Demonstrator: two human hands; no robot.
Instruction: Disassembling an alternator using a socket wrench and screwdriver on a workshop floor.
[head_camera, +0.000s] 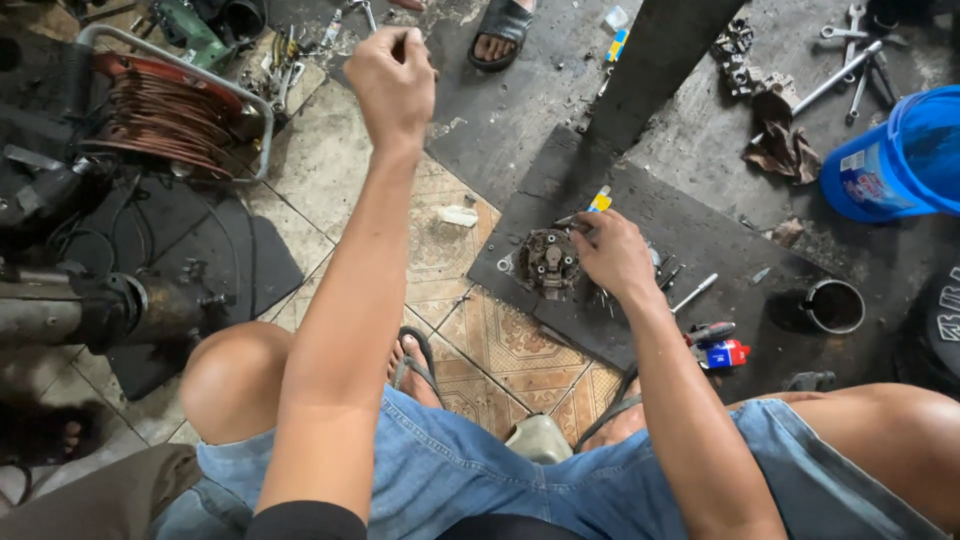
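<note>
The right hand (612, 255) is closing its grip over a yellow-and-blue-handled tool (600, 200), the fingers curling around its lower end while the tip is meeting the round, grimy machine part (548, 262) lying just beside the hand at nine o'clock. The left hand (392, 85) is rising high at twelve o'clock, balled into a fist; a thin dark end is poking out above the knuckles, but what it is clamping cannot be told.

The part is sitting on a dark rubber mat (700, 240) spread on the floor, its inner face turned up with the core exposed, and small screws and bits (668, 272) are lying loose around it. Judging by that, the work looks to be well under way, with the part opened and its pieces still scattered rather than refitted.

Out from the hand at four o'clock, a red-and-blue screwdriver (722, 350) is resting on the mat, and a dark metal ring (833, 305) is sitting beyond it at three o'clock. A blue plastic tub (890, 155) is standing at two o'clock, with wrenches (850, 60) and a rag (782, 145) above it. At ten o'clock a reel of copper-coloured cable (165, 115) is leaning on the tiled floor (330, 150). Another person's sandalled foot (500, 35) is showing at twelve o'clock.
</note>
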